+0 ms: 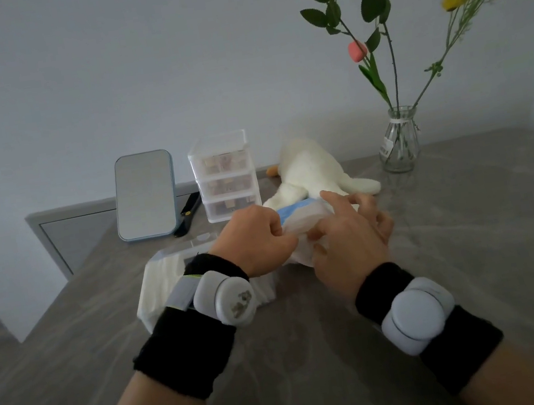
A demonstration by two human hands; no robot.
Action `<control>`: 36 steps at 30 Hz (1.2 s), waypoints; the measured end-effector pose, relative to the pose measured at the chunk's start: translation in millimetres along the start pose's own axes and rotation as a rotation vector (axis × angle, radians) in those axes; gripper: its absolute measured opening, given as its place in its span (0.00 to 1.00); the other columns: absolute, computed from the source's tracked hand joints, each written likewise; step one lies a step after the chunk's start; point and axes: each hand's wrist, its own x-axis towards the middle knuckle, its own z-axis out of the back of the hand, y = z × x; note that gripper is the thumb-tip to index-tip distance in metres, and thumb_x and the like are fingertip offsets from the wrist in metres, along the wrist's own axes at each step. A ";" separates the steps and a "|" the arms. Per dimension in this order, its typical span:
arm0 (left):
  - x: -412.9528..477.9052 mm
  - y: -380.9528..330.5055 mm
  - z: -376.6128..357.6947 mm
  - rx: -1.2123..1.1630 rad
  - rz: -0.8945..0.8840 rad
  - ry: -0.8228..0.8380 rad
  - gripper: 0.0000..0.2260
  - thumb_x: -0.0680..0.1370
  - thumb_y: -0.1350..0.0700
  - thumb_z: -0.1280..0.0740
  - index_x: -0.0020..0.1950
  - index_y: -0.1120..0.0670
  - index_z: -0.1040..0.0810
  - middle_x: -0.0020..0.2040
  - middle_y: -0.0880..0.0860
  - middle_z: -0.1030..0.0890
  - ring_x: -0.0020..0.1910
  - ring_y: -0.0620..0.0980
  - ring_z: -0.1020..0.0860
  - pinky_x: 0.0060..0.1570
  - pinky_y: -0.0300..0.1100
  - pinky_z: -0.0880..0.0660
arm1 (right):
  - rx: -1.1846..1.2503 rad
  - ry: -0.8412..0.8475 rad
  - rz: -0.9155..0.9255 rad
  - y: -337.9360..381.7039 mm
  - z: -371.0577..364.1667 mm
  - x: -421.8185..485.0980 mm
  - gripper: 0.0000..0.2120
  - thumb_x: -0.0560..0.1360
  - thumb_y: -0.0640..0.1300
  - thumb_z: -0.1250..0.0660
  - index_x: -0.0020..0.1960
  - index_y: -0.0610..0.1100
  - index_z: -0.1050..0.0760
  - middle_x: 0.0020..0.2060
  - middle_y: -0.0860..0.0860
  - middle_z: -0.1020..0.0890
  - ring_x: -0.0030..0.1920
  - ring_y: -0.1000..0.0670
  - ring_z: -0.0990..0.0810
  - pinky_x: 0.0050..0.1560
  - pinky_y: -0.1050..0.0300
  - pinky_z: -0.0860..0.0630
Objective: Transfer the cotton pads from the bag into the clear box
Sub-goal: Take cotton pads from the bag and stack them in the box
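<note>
A blue-and-clear bag of white cotton pads (302,219) is held just above the grey table, near its middle. My left hand (257,238) grips the bag's left end with curled fingers. My right hand (350,238) holds the bag from the right, thumb and fingers pinching at its open end, index finger raised. Below my left wrist lies the clear box (165,276), filled with white pads; its clear lid (192,243) shows behind the wrist. Much of the box is hidden by my left forearm.
At the back stand a blue-framed mirror (145,194), a clear three-drawer organiser (225,177), a white plush toy (313,171) and a glass vase of flowers (398,141). A dark pen-like item (187,214) lies beside the mirror. The table's left edge (69,280) runs diagonally.
</note>
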 end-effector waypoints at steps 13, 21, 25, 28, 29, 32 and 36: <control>1.0 -0.6 -2.9 0.006 -0.036 0.018 0.11 0.72 0.52 0.33 0.32 0.56 0.28 0.33 0.53 0.23 0.34 0.48 0.27 0.39 0.45 0.25 | 0.017 -0.014 -0.048 -0.2 -13.7 6.0 0.10 0.73 0.62 0.36 0.50 0.61 0.20 0.73 0.58 0.40 0.70 0.45 0.47 0.67 0.43 0.47; 3.9 1.2 -2.9 -0.018 0.002 -0.022 0.05 0.74 0.53 0.37 0.49 0.50 0.26 0.48 0.48 0.21 0.48 0.50 0.22 0.49 0.49 0.23 | 0.269 -0.113 0.023 -6.5 -15.2 9.8 0.07 0.68 0.57 0.29 0.44 0.56 0.19 0.70 0.56 0.35 0.69 0.44 0.43 0.64 0.48 0.44; 4.8 1.5 -0.9 -0.034 0.009 -0.007 0.05 0.74 0.56 0.38 0.50 0.51 0.27 0.48 0.49 0.22 0.46 0.50 0.23 0.45 0.45 0.24 | 0.515 -0.150 0.033 -11.8 -10.8 12.0 0.07 0.62 0.57 0.30 0.36 0.55 0.23 0.67 0.58 0.30 0.69 0.48 0.40 0.66 0.51 0.40; 5.3 2.9 -0.8 -0.058 0.009 -0.011 0.05 0.74 0.57 0.38 0.49 0.51 0.28 0.47 0.49 0.22 0.45 0.50 0.24 0.43 0.44 0.26 | 0.678 -0.147 0.036 -15.6 -7.3 15.0 0.07 0.58 0.59 0.35 0.31 0.58 0.27 0.64 0.60 0.28 0.68 0.51 0.36 0.65 0.55 0.39; 5.2 3.4 -0.3 -0.059 0.006 -0.011 0.05 0.75 0.57 0.38 0.50 0.51 0.28 0.47 0.49 0.22 0.45 0.50 0.24 0.43 0.44 0.27 | 0.736 -0.156 0.044 -16.1 -6.3 16.4 0.06 0.58 0.58 0.35 0.31 0.58 0.27 0.63 0.59 0.26 0.67 0.51 0.33 0.66 0.54 0.38; 5.3 3.3 0.4 -0.060 0.011 0.003 0.05 0.75 0.58 0.38 0.50 0.51 0.27 0.48 0.49 0.23 0.46 0.50 0.24 0.44 0.42 0.27 | 0.898 -0.163 0.054 -16.9 -0.4 18.2 0.04 0.59 0.53 0.31 0.31 0.56 0.26 0.60 0.56 0.22 0.63 0.56 0.27 0.61 0.56 0.32; 4.4 0.9 1.1 -0.062 0.035 0.027 0.05 0.76 0.58 0.39 0.50 0.51 0.27 0.49 0.49 0.23 0.48 0.50 0.24 0.46 0.43 0.26 | 1.092 -0.114 -0.026 -25.5 3.2 25.8 0.04 0.61 0.46 0.29 0.32 0.47 0.23 0.57 0.55 0.19 0.59 0.59 0.24 0.57 0.59 0.31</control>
